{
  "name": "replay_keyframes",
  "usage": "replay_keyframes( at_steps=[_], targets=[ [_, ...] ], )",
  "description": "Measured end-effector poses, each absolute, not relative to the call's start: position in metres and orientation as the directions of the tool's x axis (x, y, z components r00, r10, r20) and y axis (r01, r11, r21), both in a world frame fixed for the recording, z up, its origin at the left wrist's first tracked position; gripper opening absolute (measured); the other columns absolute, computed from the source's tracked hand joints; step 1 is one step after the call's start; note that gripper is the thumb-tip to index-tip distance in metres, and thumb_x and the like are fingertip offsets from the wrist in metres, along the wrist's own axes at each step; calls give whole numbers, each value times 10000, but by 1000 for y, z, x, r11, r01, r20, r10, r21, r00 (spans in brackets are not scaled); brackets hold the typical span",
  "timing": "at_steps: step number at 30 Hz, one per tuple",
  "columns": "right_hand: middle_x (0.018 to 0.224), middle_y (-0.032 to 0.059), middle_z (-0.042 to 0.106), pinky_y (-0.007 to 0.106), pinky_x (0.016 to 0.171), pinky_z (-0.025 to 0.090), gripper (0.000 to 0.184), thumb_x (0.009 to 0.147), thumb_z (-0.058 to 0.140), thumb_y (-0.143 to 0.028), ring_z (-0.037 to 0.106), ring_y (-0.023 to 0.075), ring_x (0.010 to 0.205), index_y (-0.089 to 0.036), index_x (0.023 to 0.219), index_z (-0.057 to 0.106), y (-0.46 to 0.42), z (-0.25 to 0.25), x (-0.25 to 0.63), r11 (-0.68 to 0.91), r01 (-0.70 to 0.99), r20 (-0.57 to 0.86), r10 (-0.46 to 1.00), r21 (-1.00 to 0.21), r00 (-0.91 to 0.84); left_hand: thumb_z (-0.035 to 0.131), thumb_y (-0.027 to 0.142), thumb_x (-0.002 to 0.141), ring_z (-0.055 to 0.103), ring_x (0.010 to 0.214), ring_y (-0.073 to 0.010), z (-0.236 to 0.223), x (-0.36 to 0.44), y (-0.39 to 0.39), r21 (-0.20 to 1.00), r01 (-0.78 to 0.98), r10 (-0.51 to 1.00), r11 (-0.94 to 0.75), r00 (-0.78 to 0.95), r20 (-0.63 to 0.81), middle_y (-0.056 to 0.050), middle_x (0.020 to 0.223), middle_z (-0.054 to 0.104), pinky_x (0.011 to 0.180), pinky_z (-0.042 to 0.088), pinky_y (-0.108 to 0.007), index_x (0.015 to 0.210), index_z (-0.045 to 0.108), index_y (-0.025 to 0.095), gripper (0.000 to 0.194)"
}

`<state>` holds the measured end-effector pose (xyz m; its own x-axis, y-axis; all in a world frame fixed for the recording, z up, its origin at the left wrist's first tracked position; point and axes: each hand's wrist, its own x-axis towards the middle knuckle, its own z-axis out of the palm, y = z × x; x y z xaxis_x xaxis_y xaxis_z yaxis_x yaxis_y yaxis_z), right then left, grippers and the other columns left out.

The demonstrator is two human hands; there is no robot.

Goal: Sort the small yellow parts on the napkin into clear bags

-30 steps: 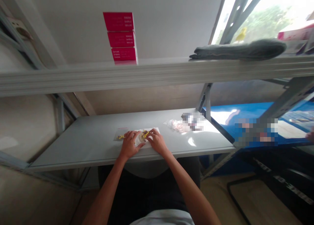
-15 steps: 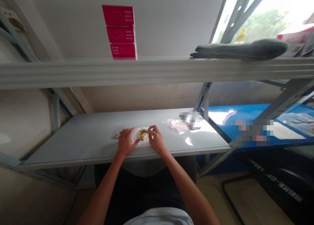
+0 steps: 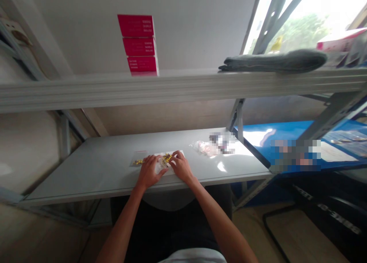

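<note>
A small heap of yellow and dark beads or similar little pieces lies on a white sheet near the table's front edge. Over the sheet's left part rests my left hand, its fingers laid out and the thumb apart, beside the heap. My right hand is at the heap's right side with its fingertips bent together in a pinch; what sits between them is too small to make out. Partly under my left fingers is a clear plastic bag with more yellow pieces in it.
Crumpled clear plastic lies on the table to the right, near a blurred-out patch. A shelf crosses above, carrying red boxes and a folded grey cloth. Right of a metal post stands a blue table.
My right fingertips have drawn back slightly from the heap and curled more. More of the bag's yellow pieces shows beside my left hand. The camera view has shifted a little.
</note>
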<state>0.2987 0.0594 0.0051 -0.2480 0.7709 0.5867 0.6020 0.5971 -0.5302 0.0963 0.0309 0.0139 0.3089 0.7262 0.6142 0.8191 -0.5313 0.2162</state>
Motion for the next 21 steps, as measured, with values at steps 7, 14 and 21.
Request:
replay_keyframes(
  at_steps=[7,14,21],
  targets=[
    [1101,77,613,347,886,524,118,959,668,-265,585,187,933,-241,979,781,55,9,300,712,396,674,693,-581,-256,606,635,901,598,1083,-319,13,101,34,189,817,744,-545,368,558,-123,1121,688,988,428,-464,1267,617,184,580],
    [1124,84,622,360,888,532,159,971,646,-273,606,194,956,-255,1018,797,59,10,300,738,377,642,674,-560,-366,587,624,921,602,1105,-307,17,102,31,214,802,755,-558,383,532,-116,1160,692,1014,410,-465,1291,609,214,553],
    [1157,91,714,395,964,513,299,1015,556,-350,647,234,1066,-254,1230,740,55,18,300,736,301,592,671,-607,-446,679,565,875,611,1125,-297,20,102,28,274,808,760,-522,295,579,-116,1198,691,1012,420,-456,1272,610,212,536]
  ],
)
